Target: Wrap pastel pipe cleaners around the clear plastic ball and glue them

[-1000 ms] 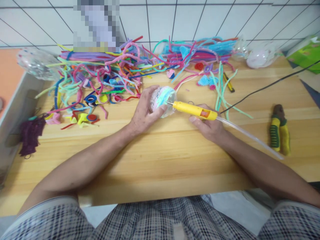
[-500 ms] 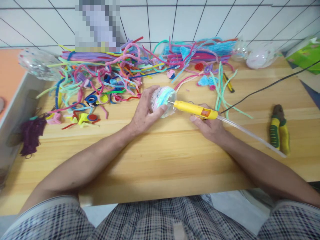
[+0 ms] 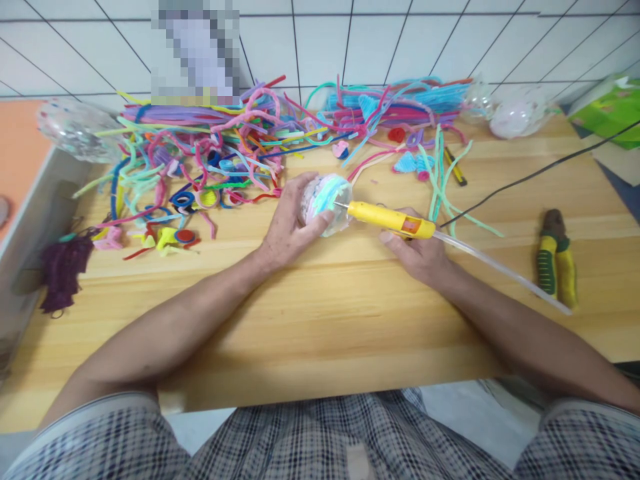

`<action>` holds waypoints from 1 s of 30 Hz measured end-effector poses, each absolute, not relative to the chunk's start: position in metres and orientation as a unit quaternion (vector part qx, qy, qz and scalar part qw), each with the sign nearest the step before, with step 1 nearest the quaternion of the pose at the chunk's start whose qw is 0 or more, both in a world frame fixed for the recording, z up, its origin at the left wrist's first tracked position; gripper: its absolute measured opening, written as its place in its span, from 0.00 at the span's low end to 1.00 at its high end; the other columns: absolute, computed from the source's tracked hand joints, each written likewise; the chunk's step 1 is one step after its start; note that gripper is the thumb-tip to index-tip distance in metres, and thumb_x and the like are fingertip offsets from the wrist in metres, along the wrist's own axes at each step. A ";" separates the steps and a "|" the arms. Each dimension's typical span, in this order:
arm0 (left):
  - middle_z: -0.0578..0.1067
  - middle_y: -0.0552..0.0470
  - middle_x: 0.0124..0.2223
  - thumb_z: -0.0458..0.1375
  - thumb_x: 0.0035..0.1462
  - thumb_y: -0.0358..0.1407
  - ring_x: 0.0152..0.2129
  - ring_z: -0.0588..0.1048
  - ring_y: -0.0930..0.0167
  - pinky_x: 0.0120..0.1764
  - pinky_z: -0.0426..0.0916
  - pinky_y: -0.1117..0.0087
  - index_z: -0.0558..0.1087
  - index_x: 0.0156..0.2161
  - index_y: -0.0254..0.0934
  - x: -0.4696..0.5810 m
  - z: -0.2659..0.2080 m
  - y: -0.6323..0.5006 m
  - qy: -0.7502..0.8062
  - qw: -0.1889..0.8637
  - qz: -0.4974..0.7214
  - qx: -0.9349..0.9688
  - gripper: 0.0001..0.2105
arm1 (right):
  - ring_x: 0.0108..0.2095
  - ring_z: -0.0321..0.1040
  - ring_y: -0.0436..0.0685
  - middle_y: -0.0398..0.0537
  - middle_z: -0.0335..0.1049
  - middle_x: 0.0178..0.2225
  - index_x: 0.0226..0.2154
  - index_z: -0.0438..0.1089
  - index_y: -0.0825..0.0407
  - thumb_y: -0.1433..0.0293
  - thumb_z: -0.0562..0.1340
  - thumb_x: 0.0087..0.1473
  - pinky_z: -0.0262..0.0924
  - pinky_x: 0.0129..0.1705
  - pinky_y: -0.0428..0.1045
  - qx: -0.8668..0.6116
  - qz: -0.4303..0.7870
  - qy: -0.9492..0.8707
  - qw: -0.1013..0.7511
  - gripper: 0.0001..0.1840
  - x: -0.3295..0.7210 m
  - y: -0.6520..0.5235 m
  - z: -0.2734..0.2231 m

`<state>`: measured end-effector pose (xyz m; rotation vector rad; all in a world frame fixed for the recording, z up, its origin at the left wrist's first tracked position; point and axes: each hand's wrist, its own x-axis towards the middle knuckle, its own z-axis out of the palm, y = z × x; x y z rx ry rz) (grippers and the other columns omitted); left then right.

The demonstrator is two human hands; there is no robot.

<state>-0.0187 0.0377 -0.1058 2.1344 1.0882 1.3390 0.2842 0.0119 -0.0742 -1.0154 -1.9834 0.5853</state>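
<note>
A clear ball (image 3: pixel 327 200) with pastel blue, green and lilac pipe cleaner strands on it is gripped by my left hand (image 3: pixel 293 223), thumb across the front. My right hand (image 3: pixel 417 253) is closed around the yellow hot glue gun (image 3: pixel 387 217). The gun's metal nozzle points left and meets, or nearly meets, the strands on the ball. A long translucent glue stick (image 3: pixel 500 270) sticks out of the gun's rear. Its handle is mostly hidden behind my right fingers.
Tangled pipe cleaners (image 3: pixel 200 147) spread along the back and left. Pliers (image 3: pixel 557 260) lie right, near the glue stick's end. A black cord (image 3: pixel 525 175) crosses the right side. Clear balls (image 3: pixel 520 115) stand at the back right, a utility knife (image 3: pixel 456 167) nearer. A purple tassel (image 3: pixel 67 267) lies far left.
</note>
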 end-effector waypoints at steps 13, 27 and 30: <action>0.72 0.40 0.70 0.60 0.74 0.61 0.67 0.74 0.52 0.71 0.71 0.46 0.59 0.74 0.46 -0.019 -0.106 0.038 0.388 0.193 0.475 0.765 0.34 | 0.30 0.67 0.56 0.41 0.70 0.32 0.41 0.72 0.43 0.55 0.66 0.70 0.63 0.33 0.52 -0.408 0.237 -0.777 0.418 0.10 0.284 0.010 -0.072; 0.72 0.40 0.69 0.60 0.74 0.61 0.66 0.75 0.53 0.70 0.72 0.46 0.60 0.73 0.46 -0.019 -0.104 0.037 0.385 0.202 0.475 0.765 0.34 | 0.31 0.69 0.57 0.42 0.72 0.32 0.41 0.72 0.43 0.49 0.66 0.69 0.67 0.34 0.53 -0.418 0.260 -0.771 0.403 0.15 0.283 0.009 -0.069; 0.71 0.40 0.70 0.60 0.74 0.61 0.67 0.74 0.52 0.71 0.72 0.46 0.60 0.74 0.46 -0.019 -0.104 0.037 0.387 0.206 0.474 0.764 0.34 | 0.31 0.69 0.56 0.42 0.73 0.34 0.43 0.72 0.43 0.51 0.66 0.69 0.67 0.36 0.53 -0.410 0.255 -0.776 0.407 0.14 0.283 0.009 -0.071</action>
